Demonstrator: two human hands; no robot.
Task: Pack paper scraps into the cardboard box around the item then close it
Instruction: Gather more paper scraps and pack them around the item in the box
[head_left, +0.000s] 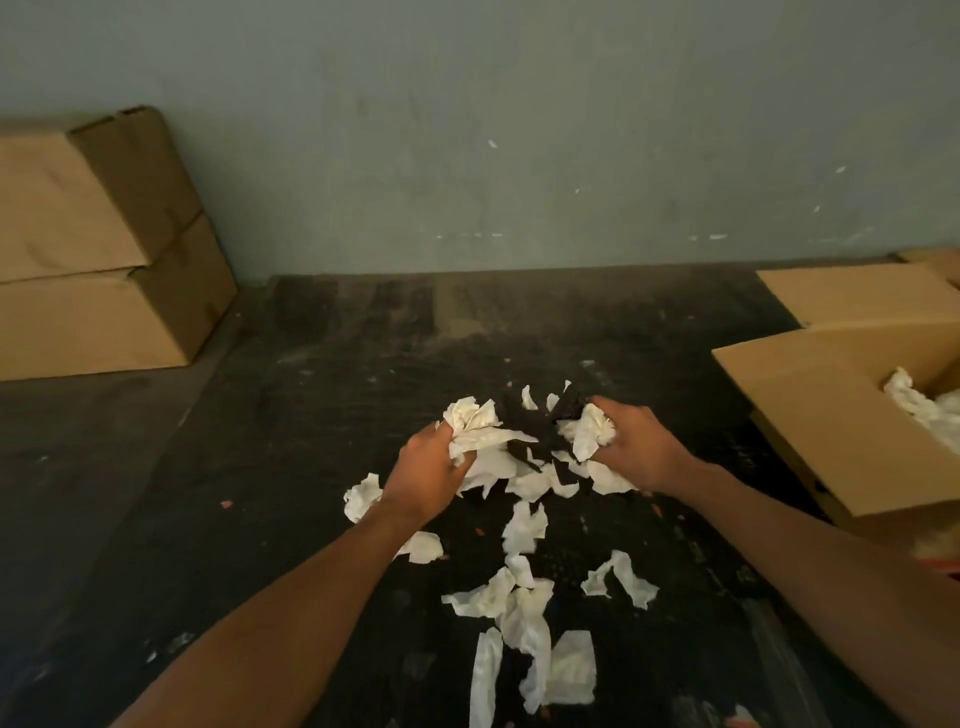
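Note:
White paper scraps (524, 603) lie scattered over a dark mat in the middle of the floor. My left hand (423, 470) grips a crumpled bunch of scraps (475, 423) at the top of the pile. My right hand (636, 444) grips another white bunch (589, 428), with some black pieces beside it. The open cardboard box (810, 410) sits at the right edge, its flaps up, with white paper (922, 410) showing inside. The item in the box is hidden from view.
Two closed cardboard boxes (98, 249) are stacked against the grey-green wall at the left. Another cardboard flap or box (857, 293) lies behind the open box at the right. The dark mat (322, 415) covers the floor centre.

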